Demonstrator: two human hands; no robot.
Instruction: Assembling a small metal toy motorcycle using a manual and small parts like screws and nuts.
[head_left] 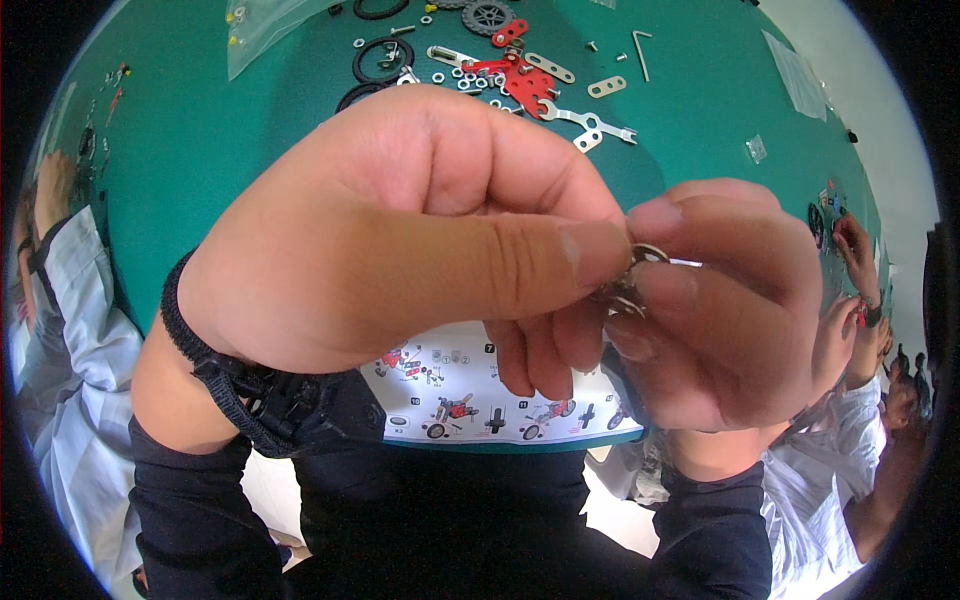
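The premises appear to be a shared assembly workroom or classroom; exact type undetermined. Evidence: green table point(250, 130), loose nuts point(468, 82), wrench point(590, 122), hex key point(641, 57), illustrated assembly sheet point(465, 400), and pale-clothed people at left point(85, 330) and right point(820, 500), near further small parts point(830, 200).

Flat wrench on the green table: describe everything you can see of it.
The flat wrench looks like silvery metal, with an open jaw at its left end and a hole midway. It lies on the green table beyond the left hand, slanting down rightward, unheld. Contact with the red plate is unclear.
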